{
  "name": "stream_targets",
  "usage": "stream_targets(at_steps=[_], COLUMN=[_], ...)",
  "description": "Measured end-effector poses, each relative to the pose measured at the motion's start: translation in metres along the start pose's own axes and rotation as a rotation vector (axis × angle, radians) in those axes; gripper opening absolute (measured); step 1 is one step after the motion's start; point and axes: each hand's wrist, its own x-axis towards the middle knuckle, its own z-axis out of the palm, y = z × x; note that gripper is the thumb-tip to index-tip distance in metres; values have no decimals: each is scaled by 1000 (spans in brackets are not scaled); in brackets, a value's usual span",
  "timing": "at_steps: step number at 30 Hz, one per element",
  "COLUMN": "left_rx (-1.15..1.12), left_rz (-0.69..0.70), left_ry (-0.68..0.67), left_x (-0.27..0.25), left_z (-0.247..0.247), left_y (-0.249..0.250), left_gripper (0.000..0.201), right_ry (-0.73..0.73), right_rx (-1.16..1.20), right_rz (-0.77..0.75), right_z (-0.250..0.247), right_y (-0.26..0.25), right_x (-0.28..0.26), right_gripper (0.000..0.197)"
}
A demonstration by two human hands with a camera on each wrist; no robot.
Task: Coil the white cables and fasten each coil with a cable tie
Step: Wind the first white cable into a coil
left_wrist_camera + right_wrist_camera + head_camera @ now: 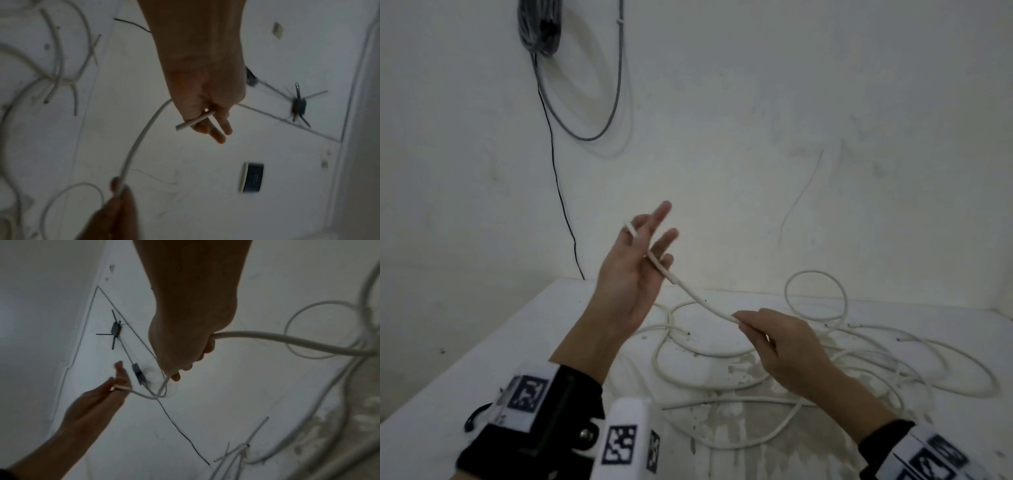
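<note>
A long white cable point(698, 298) runs between my two hands above the white table point(482, 342). My left hand point(635, 260) is raised with its fingers mostly straight, and the cable's cut end point(194, 121) is clamped between two of them. My right hand point(774, 339), lower and to the right, pinches the same cable point(287, 339), which trails out of its fist. The rest of the cable lies in loose tangled loops point(859, 359) on the table under my right hand. No cable tie shows in any view.
One loop point(815, 298) stands up against the back wall. A grey cable coil point(539, 31) hangs high on the wall, and a thin black wire point(558, 178) drops to the table's far left corner. Short white cable ends point(242, 449) lie crossed on the table.
</note>
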Motion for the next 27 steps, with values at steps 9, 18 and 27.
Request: stream_targets(at_steps=[9,18,27], left_rx=[1067,750,73], left_rz=[-53,-336,-648], left_ry=[-368,-282,-553], left_x=[-20,-21,-14], left_z=[6,3,1], left_y=[-30,-12,3], left_gripper=[16,22,37], right_ry=[-9,42,306], right_rx=[-201,-111,-483], right_rz=[-320,-225,105], right_z=[-32,-51,-80], right_y=[-23,-14,-44], right_x=[33,41,85], right_gripper=[36,40,61])
